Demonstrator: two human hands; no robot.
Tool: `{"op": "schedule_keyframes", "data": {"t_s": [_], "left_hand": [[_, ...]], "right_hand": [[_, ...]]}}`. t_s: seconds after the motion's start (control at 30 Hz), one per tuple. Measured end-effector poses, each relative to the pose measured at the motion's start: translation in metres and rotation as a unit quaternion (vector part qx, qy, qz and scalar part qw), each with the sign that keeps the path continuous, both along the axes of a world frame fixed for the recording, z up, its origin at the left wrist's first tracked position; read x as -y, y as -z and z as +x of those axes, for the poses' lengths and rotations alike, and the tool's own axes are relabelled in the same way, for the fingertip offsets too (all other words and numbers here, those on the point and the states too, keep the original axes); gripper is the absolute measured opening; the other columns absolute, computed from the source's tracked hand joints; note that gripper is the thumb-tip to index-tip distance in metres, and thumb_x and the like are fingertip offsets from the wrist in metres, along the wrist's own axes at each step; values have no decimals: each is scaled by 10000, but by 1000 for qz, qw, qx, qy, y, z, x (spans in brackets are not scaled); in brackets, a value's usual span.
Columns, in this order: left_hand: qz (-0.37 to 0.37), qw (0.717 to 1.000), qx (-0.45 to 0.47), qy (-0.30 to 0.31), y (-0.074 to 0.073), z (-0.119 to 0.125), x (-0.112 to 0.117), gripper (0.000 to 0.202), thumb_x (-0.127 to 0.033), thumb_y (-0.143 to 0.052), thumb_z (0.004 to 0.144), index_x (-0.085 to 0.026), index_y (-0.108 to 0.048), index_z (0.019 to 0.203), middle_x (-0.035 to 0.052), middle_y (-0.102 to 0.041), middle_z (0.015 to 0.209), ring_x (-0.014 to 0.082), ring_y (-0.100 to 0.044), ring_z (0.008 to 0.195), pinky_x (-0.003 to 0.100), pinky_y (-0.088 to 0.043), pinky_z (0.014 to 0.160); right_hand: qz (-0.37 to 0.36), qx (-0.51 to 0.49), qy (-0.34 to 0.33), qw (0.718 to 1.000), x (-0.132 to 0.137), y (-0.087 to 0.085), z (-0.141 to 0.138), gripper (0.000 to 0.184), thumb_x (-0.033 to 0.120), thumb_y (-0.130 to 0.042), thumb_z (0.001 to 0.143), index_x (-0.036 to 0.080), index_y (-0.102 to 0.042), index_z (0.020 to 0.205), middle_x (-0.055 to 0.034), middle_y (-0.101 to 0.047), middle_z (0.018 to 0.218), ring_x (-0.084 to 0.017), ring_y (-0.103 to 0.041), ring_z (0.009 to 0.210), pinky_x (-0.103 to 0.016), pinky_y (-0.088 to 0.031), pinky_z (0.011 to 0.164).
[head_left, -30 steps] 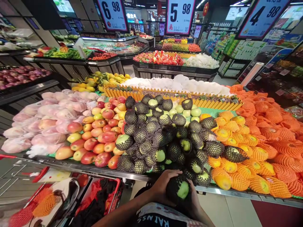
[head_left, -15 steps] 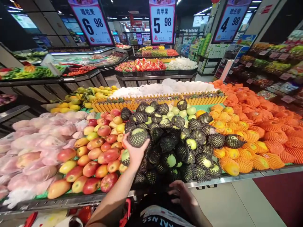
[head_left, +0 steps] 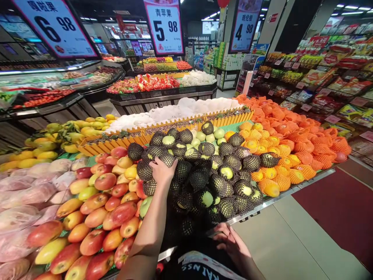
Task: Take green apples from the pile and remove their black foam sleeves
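Note:
My left hand [head_left: 161, 171] reaches up into a heap of green apples in black foam nets [head_left: 204, 175]. Its fingers are curled over one netted green apple [head_left: 168, 158] near the heap's upper left, beside the red apples. My right hand [head_left: 230, 243] hangs low at the display stand's metal front edge [head_left: 262, 204], just below the heap. The fingers of that hand are loosely spread and nothing is in them. A dark shirt with white lettering [head_left: 201, 268] shows at the bottom of the view.
Red and yellow apples [head_left: 110, 217] lie left of the heap, and oranges in orange nets [head_left: 291, 144] lie to its right. A yellow picket divider [head_left: 163, 130] runs behind. Price signs [head_left: 164, 25] hang overhead. Tiled floor [head_left: 279, 245] and a red mat [head_left: 344, 210] are at the right.
My left hand lifted a netted green apple from waist height and carried it up onto the heap. My right hand let go and stayed low. The view swung left.

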State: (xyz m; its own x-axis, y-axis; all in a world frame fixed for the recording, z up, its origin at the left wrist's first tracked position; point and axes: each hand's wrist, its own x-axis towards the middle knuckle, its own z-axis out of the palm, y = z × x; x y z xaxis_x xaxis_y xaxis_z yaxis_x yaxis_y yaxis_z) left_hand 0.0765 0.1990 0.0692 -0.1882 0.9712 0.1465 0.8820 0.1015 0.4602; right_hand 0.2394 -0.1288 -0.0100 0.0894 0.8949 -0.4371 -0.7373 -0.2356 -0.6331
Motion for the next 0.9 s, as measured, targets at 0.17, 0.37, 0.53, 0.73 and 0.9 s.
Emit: {"op": "schedule_keyframes", "data": {"t_s": [0.17, 0.37, 0.53, 0.73, 0.9], "left_hand": [[116, 988, -97, 6, 13, 9, -13, 823, -736, -545, 817, -24, -493, 1226, 295, -493, 1293, 448, -491, 1197, 531, -455, 988], [107, 984, -126, 61, 9, 17, -28, 735, -678, -577, 823, -58, -509, 1212, 272, -511, 1277, 424, -470, 1209, 512, -442, 993], [9, 989, -108, 102, -1, 27, -51, 791, -600, -633, 807, -31, -454, 1326, 311, -446, 1387, 465, -367, 1350, 555, -366, 1083], [-27, 994, -55, 93, -9, 32, -65, 915, -635, -587, 824, -33, -365, 1475, 332, -293, 1568, 482, -259, 1463, 627, -221, 1168], [27, 998, 13, 56, -9, 41, -33, 884, -619, -410, 930, -102, -144, 1596, 265, -97, 1666, 430, -160, 1525, 632, -176, 1194]], "right_hand": [[6, -9, -37, 999, -9, 5, 2, 464, 642, -688, 842, 224, -752, 1033, -88, -713, 1088, -226, -660, 936, -318, -520, 725], [17, -6, -76, 997, -26, 11, 10, 490, 660, -755, 753, 221, -745, 970, -69, -717, 1017, -209, -676, 873, -290, -516, 669], [27, -13, -133, 991, -36, 5, 31, 479, 643, -772, 748, 209, -737, 949, -51, -730, 971, -191, -686, 838, -270, -509, 649], [60, -37, -148, 986, -35, 3, 75, 524, 703, -658, 824, 211, -725, 993, -57, -748, 974, -188, -698, 821, -268, -510, 630], [62, -28, -197, 978, -41, -2, 117, 597, 761, -652, 784, 204, -735, 981, -57, -761, 937, -185, -693, 780, -255, -497, 590]]}}
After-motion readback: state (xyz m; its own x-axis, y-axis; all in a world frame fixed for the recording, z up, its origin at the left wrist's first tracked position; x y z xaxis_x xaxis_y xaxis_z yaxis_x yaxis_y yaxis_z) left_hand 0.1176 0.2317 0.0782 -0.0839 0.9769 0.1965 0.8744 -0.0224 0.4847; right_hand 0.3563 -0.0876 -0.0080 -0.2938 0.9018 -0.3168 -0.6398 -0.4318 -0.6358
